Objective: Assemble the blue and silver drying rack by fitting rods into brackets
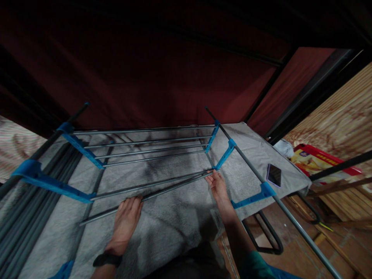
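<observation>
A grey metal tube (174, 187) lies slantwise in front of me, its left end loose. My left hand (128, 213) is wrapped over this tube left of its middle. At its right end, my right hand (215, 183) pinches it beside a blue plastic bracket (225, 155). Another grey tube (128, 190) runs just behind it, from the left blue bracket (58, 186) to the same right bracket. Farther back, several crossbars (157, 150) span the rear brackets. The brackets sit on long side poles (250, 166). A lower right bracket (252, 199) has no tube in it.
Several loose grey tubes (37, 201) lie in a bundle at the left. A phone (274, 175) rests on the grey cloth (247, 155) at the right. Beyond are a red and yellow box (322, 161) and a dark red panel (174, 77).
</observation>
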`<state>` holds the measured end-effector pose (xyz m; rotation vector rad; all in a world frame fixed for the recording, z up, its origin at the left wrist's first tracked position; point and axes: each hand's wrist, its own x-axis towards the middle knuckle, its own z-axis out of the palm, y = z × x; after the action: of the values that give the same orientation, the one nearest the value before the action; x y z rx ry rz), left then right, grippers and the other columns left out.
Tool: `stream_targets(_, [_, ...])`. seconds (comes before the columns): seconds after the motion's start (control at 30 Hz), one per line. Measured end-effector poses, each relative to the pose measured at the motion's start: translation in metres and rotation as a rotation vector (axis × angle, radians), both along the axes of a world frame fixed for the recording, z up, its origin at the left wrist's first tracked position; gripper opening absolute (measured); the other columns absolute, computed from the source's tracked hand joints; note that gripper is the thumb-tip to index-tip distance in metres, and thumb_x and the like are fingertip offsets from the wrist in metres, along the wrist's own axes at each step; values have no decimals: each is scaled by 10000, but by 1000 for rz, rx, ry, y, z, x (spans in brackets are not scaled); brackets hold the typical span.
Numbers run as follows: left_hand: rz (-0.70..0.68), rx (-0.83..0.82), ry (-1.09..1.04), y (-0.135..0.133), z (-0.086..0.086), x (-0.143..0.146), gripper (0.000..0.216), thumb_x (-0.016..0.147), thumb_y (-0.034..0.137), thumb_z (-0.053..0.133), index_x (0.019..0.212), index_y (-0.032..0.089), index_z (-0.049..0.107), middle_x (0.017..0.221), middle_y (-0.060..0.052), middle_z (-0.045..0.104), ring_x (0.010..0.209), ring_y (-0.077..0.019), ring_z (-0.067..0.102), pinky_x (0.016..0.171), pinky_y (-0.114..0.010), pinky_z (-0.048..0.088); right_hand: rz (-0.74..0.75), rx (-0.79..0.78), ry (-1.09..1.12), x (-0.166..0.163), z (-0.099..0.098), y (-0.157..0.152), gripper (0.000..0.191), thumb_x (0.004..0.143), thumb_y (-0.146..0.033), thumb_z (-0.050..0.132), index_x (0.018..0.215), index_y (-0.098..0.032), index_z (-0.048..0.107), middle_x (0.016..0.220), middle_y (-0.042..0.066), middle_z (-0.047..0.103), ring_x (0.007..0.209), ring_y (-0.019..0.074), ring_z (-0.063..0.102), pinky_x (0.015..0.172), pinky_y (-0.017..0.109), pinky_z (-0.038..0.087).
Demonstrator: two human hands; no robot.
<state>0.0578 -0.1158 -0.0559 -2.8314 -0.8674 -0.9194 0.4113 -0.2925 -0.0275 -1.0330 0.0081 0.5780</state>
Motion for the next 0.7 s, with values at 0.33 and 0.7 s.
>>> stream_targets(0.33, [-22, 61, 56, -3, 7, 1, 280, 1035, 306, 450, 1197, 203, 654, 1021, -89, 718, 941, -274, 633, 897, -410, 442, 32, 41, -28, 0, 2, -5, 205, 792, -322, 804, 925, -235, 675, 929, 19, 785, 836, 174, 747, 855, 347, 611])
stream_targets(0.7, [-28, 15, 25, -2, 3, 1, 299, 1043, 343, 421, 1153, 207, 664, 927, -71, 719, 862, -259, 633, 818, -383, 448, 16, 35, -29, 1, -1, -5, 297, 777, -378, 849, 791, -242, 586, 860, 7, 761, 815, 161, 741, 848, 328, 616])
